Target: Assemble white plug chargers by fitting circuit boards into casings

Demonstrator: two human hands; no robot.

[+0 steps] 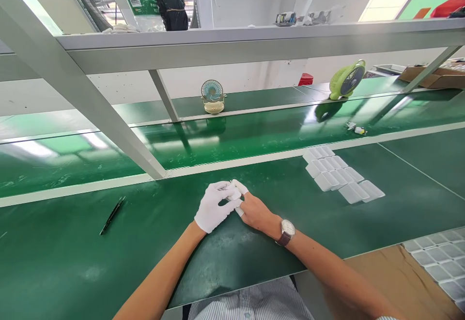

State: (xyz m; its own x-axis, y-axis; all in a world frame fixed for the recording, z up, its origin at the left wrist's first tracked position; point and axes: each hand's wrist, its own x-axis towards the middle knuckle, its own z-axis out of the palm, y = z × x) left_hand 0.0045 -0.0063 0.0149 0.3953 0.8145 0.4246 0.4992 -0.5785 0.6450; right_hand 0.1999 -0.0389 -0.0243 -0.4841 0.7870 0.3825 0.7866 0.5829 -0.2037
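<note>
My left hand (212, 208), in a white glove, is closed on a small white rectangular piece (235, 194) over the green table. Opposite it, my right hand (254, 208) grips the same piece, with white covers on the fingertips and a watch at the wrist. Fingers hide much of the piece, so its exact kind does not show. To the right, several translucent white rectangular pieces (339, 174) lie in overlapping rows on the table. A pair of black tweezers (112, 216) lies at the left, apart from both hands.
A grey shelf frame (232, 51) crosses above the green table (174, 266), its slanted post (109, 112) at left. Beyond stand a small fan (212, 97) and a green fan (347, 80). Below right, a cardboard box (392, 276) bears rows of white pieces (441, 257).
</note>
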